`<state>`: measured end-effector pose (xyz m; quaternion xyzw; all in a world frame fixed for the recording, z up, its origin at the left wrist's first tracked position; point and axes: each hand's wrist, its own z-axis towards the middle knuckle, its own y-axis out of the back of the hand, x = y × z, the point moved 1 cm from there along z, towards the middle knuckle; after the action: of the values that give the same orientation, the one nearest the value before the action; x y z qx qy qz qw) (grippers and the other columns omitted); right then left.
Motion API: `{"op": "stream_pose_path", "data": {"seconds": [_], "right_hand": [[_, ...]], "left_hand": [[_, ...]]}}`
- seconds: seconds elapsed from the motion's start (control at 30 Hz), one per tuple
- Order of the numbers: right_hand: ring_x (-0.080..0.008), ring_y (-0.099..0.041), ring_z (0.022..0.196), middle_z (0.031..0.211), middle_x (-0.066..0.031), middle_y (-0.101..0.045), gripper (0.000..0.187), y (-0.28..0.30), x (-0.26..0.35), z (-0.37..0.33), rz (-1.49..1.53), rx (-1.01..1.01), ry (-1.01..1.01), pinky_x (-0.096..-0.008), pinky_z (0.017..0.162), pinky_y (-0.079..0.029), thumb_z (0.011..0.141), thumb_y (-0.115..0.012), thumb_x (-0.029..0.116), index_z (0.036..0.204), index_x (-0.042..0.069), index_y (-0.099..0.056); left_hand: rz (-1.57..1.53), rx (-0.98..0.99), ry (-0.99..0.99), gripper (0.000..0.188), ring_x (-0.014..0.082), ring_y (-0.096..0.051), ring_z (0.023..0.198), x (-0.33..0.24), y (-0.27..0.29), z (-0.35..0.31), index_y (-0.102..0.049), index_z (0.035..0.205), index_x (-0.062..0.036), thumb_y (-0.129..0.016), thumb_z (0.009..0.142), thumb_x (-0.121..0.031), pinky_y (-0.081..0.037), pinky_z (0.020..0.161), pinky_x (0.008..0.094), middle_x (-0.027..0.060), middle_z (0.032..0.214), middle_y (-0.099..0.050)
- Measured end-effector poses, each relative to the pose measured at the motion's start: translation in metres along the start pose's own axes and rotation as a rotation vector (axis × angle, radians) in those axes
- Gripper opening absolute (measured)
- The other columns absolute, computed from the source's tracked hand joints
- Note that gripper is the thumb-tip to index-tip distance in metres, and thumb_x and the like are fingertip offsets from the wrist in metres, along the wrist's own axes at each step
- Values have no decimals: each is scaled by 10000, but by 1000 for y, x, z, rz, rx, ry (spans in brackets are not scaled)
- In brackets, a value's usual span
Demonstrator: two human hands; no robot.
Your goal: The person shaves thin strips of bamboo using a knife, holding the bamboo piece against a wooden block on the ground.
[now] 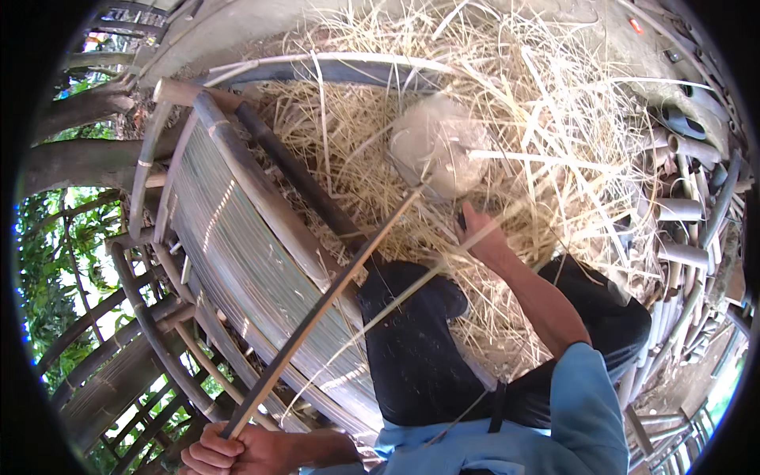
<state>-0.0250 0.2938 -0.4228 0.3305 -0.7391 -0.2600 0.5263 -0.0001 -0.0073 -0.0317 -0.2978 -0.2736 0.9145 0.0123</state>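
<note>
My left hand point(237, 450), at the lower left, is closed around the near end of a long bamboo strip point(317, 313), dark along one edge and tan along the other. The strip slants up and away, its far tip over a pale rounded block point(443, 146). Just in front of that block, my right hand point(481, 233) is closed on a small dark thing point(461, 220), which looks like a handle; the rest of it cannot be made out. A thin pale strip point(404, 293) crosses by my right wrist and trails down toward the lower left.
Pale shavings point(546, 134) cover the ground around the block. On the left stands a slatted bamboo panel point(245, 229) with a dark pole point(297, 170) beside it. Cut bamboo tubes point(681, 210) lie at the right. My bent legs point(412, 340) frame the near area.
</note>
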Motion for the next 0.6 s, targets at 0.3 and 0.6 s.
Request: {"op": "stream_pose_path", "data": {"seconds": [0.3,0.6], "right_hand": [[-465,-668,722,755,-260,-652,295,-16,-39,0,100,-118,-84,-528,617,-531,921,-671,263,1044,46,-514],[-474,-676,705,718,-275,-649,397,50,61,-84,193,-136,78,-518,625,-540,929,-669,258,1139,-32,-498]], "left_hand": [[-4,150,118,487,124,-276,547,-13,13,8,-329,703,-126,-407,1082,-421,-269,487,262,5,634,-294],[57,274,-32,219,92,-331,565,-48,-22,34,-537,1094,-21,-462,1052,-223,-314,462,255,2,703,-362]]}}
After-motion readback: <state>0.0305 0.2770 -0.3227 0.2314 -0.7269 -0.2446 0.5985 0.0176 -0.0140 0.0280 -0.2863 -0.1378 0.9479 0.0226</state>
